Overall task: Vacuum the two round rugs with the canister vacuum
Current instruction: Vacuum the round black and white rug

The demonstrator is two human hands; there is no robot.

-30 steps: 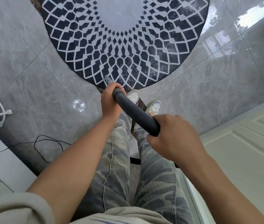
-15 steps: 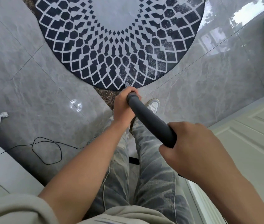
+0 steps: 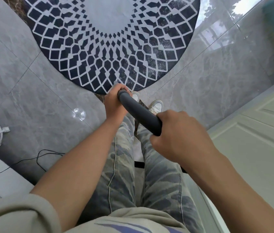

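Head view: left hand point(image 3: 114, 105) and right hand point(image 3: 180, 137), both clamped round the vacuum tube point(image 3: 139, 115), have swung it back leftward, likely sweeping the near edge of the round rug point(image 3: 112, 39).

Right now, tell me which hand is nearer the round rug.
Left. The left hand holds the vacuum tube at the near edge of the round rug; the right hand holds it farther back, over the legs.
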